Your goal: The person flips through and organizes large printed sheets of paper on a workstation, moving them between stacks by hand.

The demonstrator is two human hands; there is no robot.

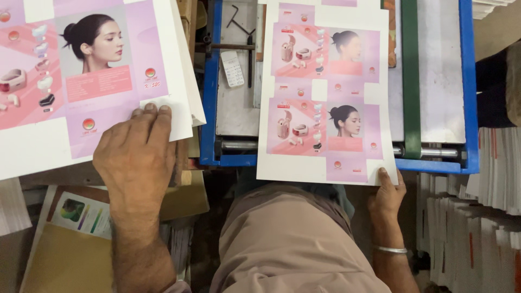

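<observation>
The right hand (386, 196) pinches the near right corner of a printed sheet (325, 92), thumb on top, fingers hidden beneath. The sheet is thin, flat, glossy card, pink and lilac with white margins, lying lengthwise away from the person across the blue-framed machine bed (209, 108). The left hand (135, 157) lies flat, fingers together and gripping nothing, on the near edge of a stack of like sheets (81, 81) left of the bed.
</observation>
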